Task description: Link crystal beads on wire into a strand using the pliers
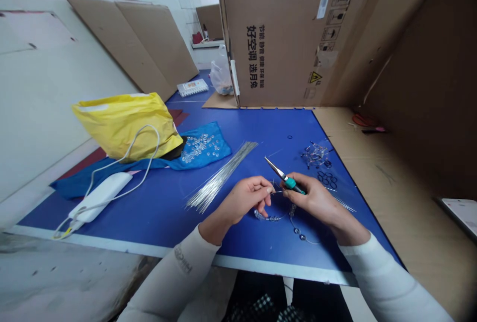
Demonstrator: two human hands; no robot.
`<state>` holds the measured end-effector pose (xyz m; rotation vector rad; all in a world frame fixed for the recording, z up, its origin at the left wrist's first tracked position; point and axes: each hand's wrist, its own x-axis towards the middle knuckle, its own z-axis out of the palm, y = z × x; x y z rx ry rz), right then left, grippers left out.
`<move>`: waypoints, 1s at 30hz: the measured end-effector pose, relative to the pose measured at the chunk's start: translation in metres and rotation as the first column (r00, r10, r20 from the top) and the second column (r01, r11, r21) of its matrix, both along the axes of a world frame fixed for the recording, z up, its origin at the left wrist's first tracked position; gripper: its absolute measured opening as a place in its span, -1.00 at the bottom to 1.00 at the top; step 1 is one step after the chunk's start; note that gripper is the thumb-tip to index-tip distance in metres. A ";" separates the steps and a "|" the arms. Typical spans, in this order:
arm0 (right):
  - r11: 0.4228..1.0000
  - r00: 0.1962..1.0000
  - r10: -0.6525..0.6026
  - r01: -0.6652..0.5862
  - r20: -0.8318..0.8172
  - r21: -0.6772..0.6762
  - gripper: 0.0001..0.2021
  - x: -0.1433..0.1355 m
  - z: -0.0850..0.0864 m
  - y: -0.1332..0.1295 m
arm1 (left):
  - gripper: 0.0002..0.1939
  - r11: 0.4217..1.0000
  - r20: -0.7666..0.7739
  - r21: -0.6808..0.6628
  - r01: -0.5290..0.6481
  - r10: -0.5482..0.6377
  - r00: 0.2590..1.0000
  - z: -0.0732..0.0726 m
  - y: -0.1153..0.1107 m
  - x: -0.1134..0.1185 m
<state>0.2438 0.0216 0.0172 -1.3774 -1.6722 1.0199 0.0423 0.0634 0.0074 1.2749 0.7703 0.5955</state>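
My left hand (253, 194) pinches a thin wire, thumb against fingers. Across from it, my right hand (311, 195) is wrapped round green-handled pliers (288, 181), whose long metal tips point up and left, away from the wire. The wire spans the small gap between my hands and curves below them with clear beads (274, 218) on it. Another wire end with dark, shiny beads (299, 234) hangs down to the right over the blue table (238, 242). My right fingertips are partly hidden by the pliers.
A bundle of straight wires (222, 178) lies left of my hands. Farther left are loose clear beads (201, 147) on blue cloth, a yellow bag (130, 125) and a white power strip (100, 198). Black rings (327, 180) and coiled wire pieces (315, 154) lie right. A cardboard box (283, 39) stands behind.
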 end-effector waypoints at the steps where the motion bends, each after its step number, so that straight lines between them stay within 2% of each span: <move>1: 1.000 1.000 0.004 -0.004 0.001 -0.002 -0.93 0.000 0.000 0.000 | -0.76 1.000 -0.002 0.006 -0.001 0.001 1.000 0.000 0.000 0.000; 10: 0.999 0.999 0.040 -0.040 0.011 0.006 -0.94 -0.002 0.000 -0.002 | -0.72 0.998 -0.031 0.000 -0.071 0.071 0.997 0.001 -0.001 0.005; 19: 1.000 1.000 0.004 -0.004 0.013 0.021 -0.92 0.001 -0.006 0.000 | -0.80 0.999 -0.058 -0.047 0.014 -0.017 0.998 0.004 0.000 0.002; 23: 0.999 1.000 -0.010 0.009 0.014 0.036 -0.91 0.000 -0.007 0.000 | -0.79 0.997 -0.016 -0.074 0.026 -0.027 1.000 0.003 0.000 0.001; 26: 0.993 0.996 -0.063 0.055 0.071 0.106 -0.87 0.000 -0.009 -0.001 | -0.80 0.994 0.056 -0.108 0.002 0.004 0.998 0.006 -0.001 0.000; 28: 0.970 0.978 -0.140 0.104 0.154 0.218 -0.83 0.001 -0.011 -0.003 | -0.80 0.990 0.088 -0.130 -0.048 0.060 0.994 0.010 0.000 -0.002; 30: 0.924 0.944 -0.203 0.096 0.261 0.371 -0.81 0.005 -0.015 -0.005 | -0.79 0.983 0.103 -0.145 -0.109 0.125 0.987 0.015 0.002 -0.004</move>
